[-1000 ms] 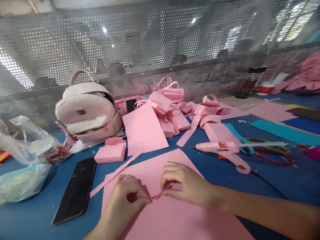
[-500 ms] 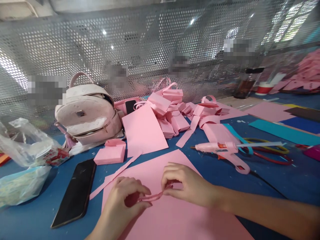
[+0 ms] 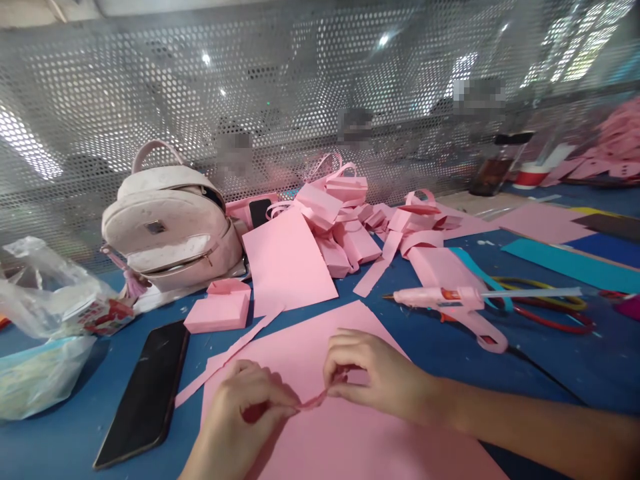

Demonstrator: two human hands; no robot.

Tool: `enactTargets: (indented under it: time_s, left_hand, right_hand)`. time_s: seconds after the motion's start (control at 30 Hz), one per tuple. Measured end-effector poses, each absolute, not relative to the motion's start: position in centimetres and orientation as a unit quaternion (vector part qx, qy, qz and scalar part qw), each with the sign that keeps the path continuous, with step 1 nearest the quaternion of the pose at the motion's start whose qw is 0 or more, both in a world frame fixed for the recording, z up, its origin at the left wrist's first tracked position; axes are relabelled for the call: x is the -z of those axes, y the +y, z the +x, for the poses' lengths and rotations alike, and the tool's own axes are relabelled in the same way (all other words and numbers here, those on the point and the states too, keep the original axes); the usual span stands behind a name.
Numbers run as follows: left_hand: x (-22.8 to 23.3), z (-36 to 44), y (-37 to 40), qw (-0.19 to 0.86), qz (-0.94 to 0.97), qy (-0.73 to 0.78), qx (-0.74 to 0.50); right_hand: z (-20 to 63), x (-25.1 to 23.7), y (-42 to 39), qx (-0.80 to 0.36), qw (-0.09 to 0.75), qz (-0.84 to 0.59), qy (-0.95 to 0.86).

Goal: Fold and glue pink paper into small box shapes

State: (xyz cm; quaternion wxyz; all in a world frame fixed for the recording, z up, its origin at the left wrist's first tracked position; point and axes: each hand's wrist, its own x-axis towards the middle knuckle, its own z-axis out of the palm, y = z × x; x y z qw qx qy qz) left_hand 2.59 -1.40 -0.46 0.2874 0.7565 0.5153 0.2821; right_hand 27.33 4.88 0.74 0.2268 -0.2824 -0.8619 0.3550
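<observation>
Head view – phone [image 3: 143,392], glue gun [image 3: 453,303], backpack [image 3: 170,223]

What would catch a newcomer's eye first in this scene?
Near the bottom centre, the left hand and right hand pinch a thin pink paper strip between them over a large pink paper sheet. Behind lies a heap of folded pink paper pieces, with a pale pink backpack to its left.

Pink strip [image 3: 314,400] shorter between closer hands
</observation>
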Motion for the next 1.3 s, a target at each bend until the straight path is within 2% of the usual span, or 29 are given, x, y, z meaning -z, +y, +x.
enactTargets:
  time_s: [0.3, 0.5, 0.87, 0.97, 1.13, 1.3]
  left_hand:
    - [0.2, 2.6, -1.3, 0.292, 0.737, 0.552, -0.258]
    - [0.1, 2.8, -1.5, 0.246, 0.747, 0.569, -0.239]
    - [0.0, 3.0, -1.9, 0.189, 0.817, 0.484, -0.249]
    - [0.2, 2.9, -2.0, 0.121, 0.844, 0.447, -0.270]
    - [0.9, 3.1, -2.3, -0.057, 0.862, 0.387, -0.322]
    - [1.6, 3.1, -2.5, -0.109, 0.868, 0.355, -0.330]
  right_hand:
    - [27.5, -0.7, 4.8, -0.370, 0.233, -0.331, -0.836]
    - [27.5, -0.7, 4.9, -0.362, 0.227, -0.333, -0.841]
    - [27.7, -0.4, 4.9, -0.323, 0.229, -0.302, -0.867]
    - [27.7, -0.2, 5.0, -0.305, 0.233, -0.291, -0.876]
    - [27.7, -0.2, 4.9, -0.284, 0.245, -0.270, -0.887]
    - [27.7, -0.5, 4.7, -0.242, 0.247, -0.264, -0.900]
